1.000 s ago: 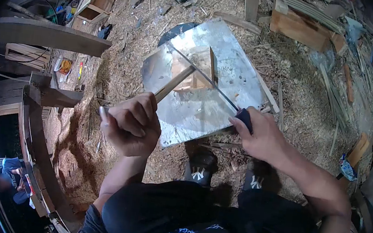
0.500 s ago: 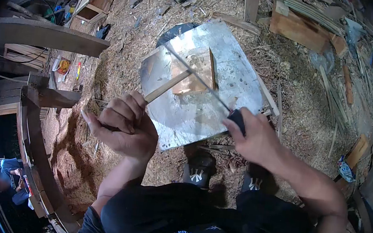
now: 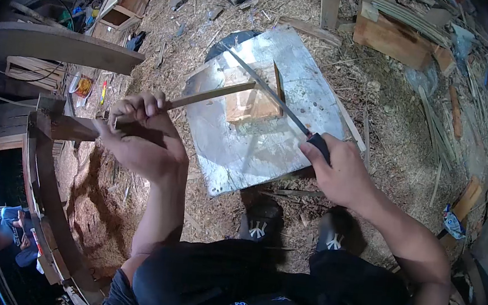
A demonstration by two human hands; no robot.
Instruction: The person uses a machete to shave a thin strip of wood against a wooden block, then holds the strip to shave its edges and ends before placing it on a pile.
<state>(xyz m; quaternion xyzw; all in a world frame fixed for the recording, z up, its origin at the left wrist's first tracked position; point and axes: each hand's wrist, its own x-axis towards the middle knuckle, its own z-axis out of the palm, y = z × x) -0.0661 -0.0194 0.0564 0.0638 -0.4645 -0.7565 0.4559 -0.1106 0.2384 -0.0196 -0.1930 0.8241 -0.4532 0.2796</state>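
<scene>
- Left hand (image 3: pixel 140 135): fist closed round near end of thin wooden stick (image 3: pixel 214 94); stick runs up and to the right, tilted.
- Right hand (image 3: pixel 338 172): fingers wrapped round dark handle of long knife (image 3: pixel 269 92); blade points away, up and left.
- Stick's far tip meets the blade, both held above metal sheet (image 3: pixel 256 151).
- Sheet lies on sawdust; wooden block (image 3: pixel 252 104) on it.
- Two shoes (image 3: pixel 258 221) just below the sheet's near edge.

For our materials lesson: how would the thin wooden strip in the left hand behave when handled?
Probably light: the left hand holds the wooden strip out by one end. Likely fairly stiff, as it looks straight, though so slender it might snap under the knife.
</scene>
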